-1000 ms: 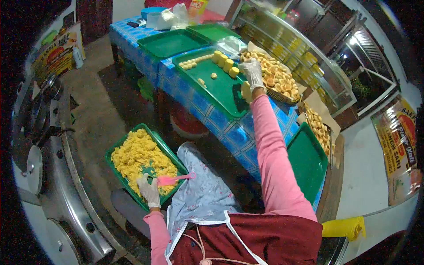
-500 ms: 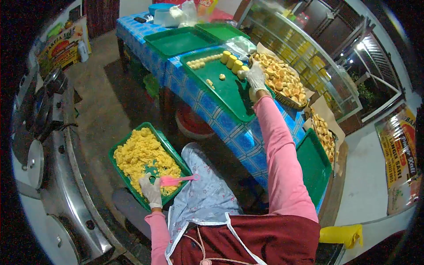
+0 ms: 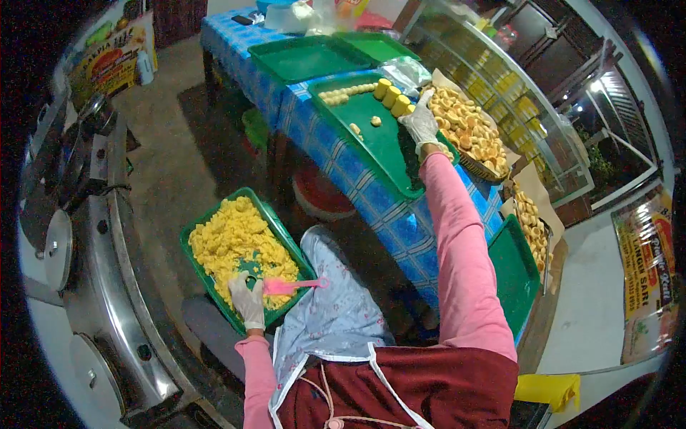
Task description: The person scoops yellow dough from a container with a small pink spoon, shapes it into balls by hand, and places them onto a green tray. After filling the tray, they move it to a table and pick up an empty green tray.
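Note:
My right hand [image 3: 420,124], in a clear glove, is over the far right side of a long green tray [image 3: 368,154]. Its fingers are spread, with nothing visible between them, close to the nearest of several short yellow cylinders [image 3: 391,97] standing in a row. Pale dough balls [image 3: 346,94] line the tray's far edge, and a few loose pieces [image 3: 376,121] lie mid-tray. My gloved left hand [image 3: 247,300] is low in a green tub [image 3: 275,222] of crumbly yellow filling [image 3: 232,232]. Its fingers curl round a small dark ring-like thing, beside a pink scoop [image 3: 289,285].
Baskets of round baked pastries [image 3: 468,132] stand right of the tray, before a glass display case [image 3: 493,79]. Other green trays [image 3: 311,58] lie on the blue checked tablecloth [image 3: 336,161]. A steel stove [image 3: 118,286] runs along my left.
The whole view has shifted a little to the right. My right hand has drawn slightly back from the last yellow cylinder, fingers spreading. My left hand stays in the tub by the pink scoop.

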The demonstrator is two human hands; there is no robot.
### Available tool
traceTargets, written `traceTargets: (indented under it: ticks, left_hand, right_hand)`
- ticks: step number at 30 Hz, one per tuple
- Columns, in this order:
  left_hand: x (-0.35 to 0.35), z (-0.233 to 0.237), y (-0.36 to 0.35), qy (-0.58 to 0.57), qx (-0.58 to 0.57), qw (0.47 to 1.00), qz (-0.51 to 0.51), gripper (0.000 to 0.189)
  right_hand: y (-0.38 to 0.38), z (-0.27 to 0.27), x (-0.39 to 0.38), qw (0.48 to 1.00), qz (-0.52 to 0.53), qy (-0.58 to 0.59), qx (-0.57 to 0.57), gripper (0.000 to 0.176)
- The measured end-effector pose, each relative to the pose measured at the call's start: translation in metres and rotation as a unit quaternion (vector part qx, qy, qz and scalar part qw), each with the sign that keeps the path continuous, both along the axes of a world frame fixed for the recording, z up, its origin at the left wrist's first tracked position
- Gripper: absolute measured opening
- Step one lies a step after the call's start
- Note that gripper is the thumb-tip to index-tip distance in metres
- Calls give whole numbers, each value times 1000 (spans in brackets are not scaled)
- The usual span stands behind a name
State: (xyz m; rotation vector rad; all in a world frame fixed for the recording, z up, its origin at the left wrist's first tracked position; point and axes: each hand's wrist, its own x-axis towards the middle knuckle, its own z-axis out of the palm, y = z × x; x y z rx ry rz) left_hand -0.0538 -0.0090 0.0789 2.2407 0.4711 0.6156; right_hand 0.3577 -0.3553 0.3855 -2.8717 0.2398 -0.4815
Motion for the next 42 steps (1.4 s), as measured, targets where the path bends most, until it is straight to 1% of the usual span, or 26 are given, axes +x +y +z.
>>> traceTargets:
  ticks: [4,8,9,11,12,13,14,15,16,17,19,21,22,23,24,25,27,30,32,33,35,38,39,40,41,42]
  left_hand:
    - [1,4,-1,13,-23,1000,8,41]
    - [-1,-2,0,6,-27,1000,5,43]
    - [-1,-6,1,4,-19,1000,4,43]
    - [1,-6,3,22,-28,999,-1,43]
    - [2,-5,2,34,-31,999,2,42]
    - [4,-11,0,2,-20,1000,8,40]
    - [4,-16,1,-22,-6,1000,16,39]
    - [4,-13,0,10,-8,1000,21,36]
    - [3,-3,-1,-5,22,999,24,33]
    - [3,-2,-1,-19,15,999,35,30]
    - [5,10,-5,3,-34,998,52,31]
    - [14,18,-7,-13,-79,995,56,35]
    - [22,15,-3,-29,-58,997,46,39]
    - [32,20,-1,-32,-30,998,43,40]
    - [43,28,1,-35,-3,999,40,41]
    - [53,32,5,-37,24,998,35,42]
    - [76,25,16,12,51,998,18,40]
    - [89,16,23,83,103,991,-27,39]
    - [91,6,29,122,153,978,-76,41]
    - [87,1,28,132,149,977,-82,37]
    - [84,-4,30,145,145,975,-89,29]
    - [52,15,24,136,34,987,-78,34]
    - [45,7,22,111,17,993,-46,37]
    - [35,-6,18,89,1,996,-13,41]
    - [23,-20,16,70,-15,997,18,45]
    - [18,-12,14,81,-25,996,26,50]
  right_hand:
    - [-7,-10,14,997,22,-25,-71,118]
    - [-1,-6,12,996,22,-18,-89,116]
    - [4,6,7,995,-9,37,-90,120]
    - [1,29,3,988,0,65,-140,103]
    - [-12,35,11,987,19,-6,-158,89]
    - [-17,34,21,981,45,-72,-172,78]
    - [5,66,-11,986,113,-73,-95,43]
    - [-9,54,6,907,162,-218,-323,28]
    - [24,67,-33,945,149,-244,-161,28]
    - [59,81,-74,946,145,-289,8,28]
    - [112,69,-151,908,311,-254,119,27]
    - [142,24,-195,833,485,-168,207,23]
    - [165,-8,-228,867,452,-81,196,21]
    - [183,-46,-254,845,493,-57,201,21]
    - [187,-80,-272,865,467,135,123,22]
    - [184,-129,-275,837,507,204,21,26]
    - [191,-163,-310,852,443,264,-87,30]
    - [178,-216,-321,871,469,140,-44,29]
    - [176,-232,-317,860,484,124,-101,25]
    - [178,-233,-320,853,492,117,-128,24]
    - [188,-234,-327,842,494,178,-120,24]
    - [179,-257,-332,844,487,216,-61,29]
    - [177,-266,-331,846,485,219,-31,32]
    - [178,-245,-328,834,488,257,-19,29]
    - [173,-237,-329,839,463,276,69,29]
    - [176,-228,-330,848,455,264,70,27]
